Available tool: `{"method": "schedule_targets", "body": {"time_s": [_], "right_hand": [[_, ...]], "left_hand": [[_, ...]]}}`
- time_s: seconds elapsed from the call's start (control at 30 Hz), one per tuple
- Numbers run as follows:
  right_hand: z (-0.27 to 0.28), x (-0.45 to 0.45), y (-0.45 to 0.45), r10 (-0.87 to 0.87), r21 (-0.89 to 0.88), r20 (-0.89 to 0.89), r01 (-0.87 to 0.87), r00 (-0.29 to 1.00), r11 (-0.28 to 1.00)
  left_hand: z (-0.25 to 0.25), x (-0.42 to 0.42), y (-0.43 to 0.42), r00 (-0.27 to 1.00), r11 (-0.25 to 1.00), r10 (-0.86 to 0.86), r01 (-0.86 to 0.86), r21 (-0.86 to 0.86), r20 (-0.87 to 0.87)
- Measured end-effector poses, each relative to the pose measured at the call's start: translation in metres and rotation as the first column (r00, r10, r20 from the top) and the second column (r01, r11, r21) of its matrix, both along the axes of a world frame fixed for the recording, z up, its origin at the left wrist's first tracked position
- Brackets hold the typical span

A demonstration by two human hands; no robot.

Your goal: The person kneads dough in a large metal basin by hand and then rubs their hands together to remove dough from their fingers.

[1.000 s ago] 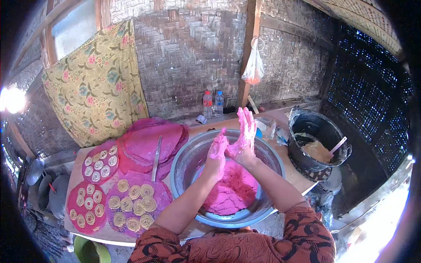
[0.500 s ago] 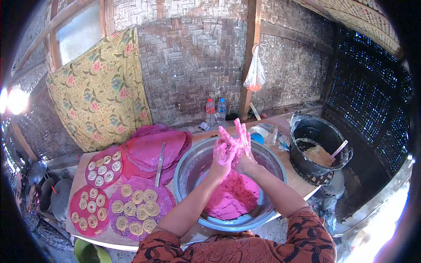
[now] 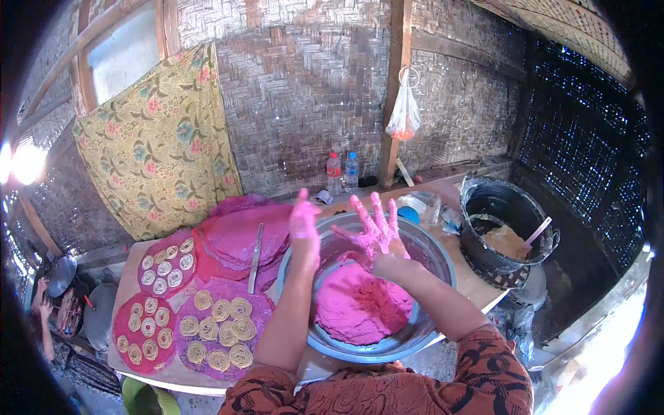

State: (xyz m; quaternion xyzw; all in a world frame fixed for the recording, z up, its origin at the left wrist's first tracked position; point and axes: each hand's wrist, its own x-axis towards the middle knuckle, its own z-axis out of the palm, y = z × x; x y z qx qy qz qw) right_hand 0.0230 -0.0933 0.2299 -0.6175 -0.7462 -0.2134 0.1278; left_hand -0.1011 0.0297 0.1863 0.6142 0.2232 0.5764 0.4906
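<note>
Pink paste coats both of my hands. My left hand (image 3: 303, 225) is raised over the left rim of the basin, empty, its fingers upright and slightly blurred. Over the far part of the basin, my right hand (image 3: 375, 232) has its fingers spread wide and holds nothing. The two hands are apart. Beneath them, a large mass of pink dough (image 3: 361, 308) lies in the round grey-blue basin (image 3: 449, 277), with a hollow in its upper middle.
Left are pink discs (image 3: 238, 235), a metal strip (image 3: 256, 256) and coiled noodle rounds (image 3: 227, 333). Behind stand two bottles (image 3: 334, 174). A black bucket (image 3: 505, 221) holds tan paste and a spatula. Another person's hands (image 3: 41, 304) show at far left.
My hands were together over the basin and have separated, the left one moving left, the right one with fingers spread. Another person's hands have appeared at the far left.
</note>
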Motion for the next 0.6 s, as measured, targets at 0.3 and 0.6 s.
{"method": "schedule_targets", "body": {"time_s": [0.3,0.6], "right_hand": [[-0.022,0.024,0.015,-0.225,0.089,0.133,0.214,0.965,0.973],[-0.02,0.026,0.01,-0.27,0.116,0.075,0.261,0.96,0.958]], "left_hand": [[-0.022,0.04,-0.062,0.667,0.851,0.267,0.176,0.494,-0.696],[-0.029,0.049,-0.071,0.709,0.852,0.279,0.128,0.508,-0.647]]}}
